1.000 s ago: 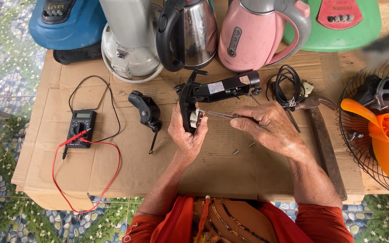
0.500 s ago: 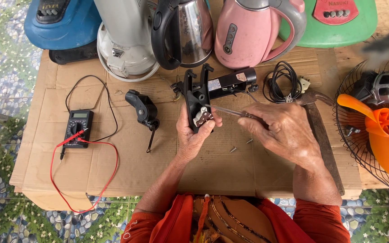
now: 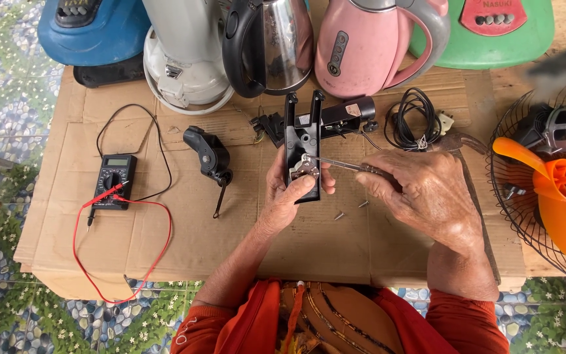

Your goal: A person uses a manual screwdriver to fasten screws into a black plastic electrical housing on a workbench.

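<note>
Head view. At the centre I see a black plastic housing (image 3: 301,154), long and narrow, held upright over the cardboard sheet (image 3: 185,223) that covers the table; its 2 prongs point away from me, toward the kettles. My left hand (image 3: 288,193) grasps the lower part of the housing, fingers wrapped behind it and the thumb pressed on its front face just below a small metal fitting (image 3: 304,166). My right hand (image 3: 420,193) is clenched around the handle of a screwdriver (image 3: 342,164), knuckles up, wrist bent inward; the thin shaft runs leftward and its tip meets the metal fitting. Both forearms come up from the lower edge, in orange sleeves. 2 small screws (image 3: 350,209) lie on the cardboard between the hands. Just behind the housing lies a second black part (image 3: 339,115); left of it, apart, rests a black handle-shaped piece (image 3: 207,154). Farther left sits a multimeter (image 3: 113,180) with red and black leads. Along the far edge stand a steel kettle (image 3: 270,42) and a pink kettle (image 3: 371,46); a coiled black cord (image 3: 417,121) lies near the latter. At the right edge, a wire fan guard with an orange blade (image 3: 558,196).
</note>
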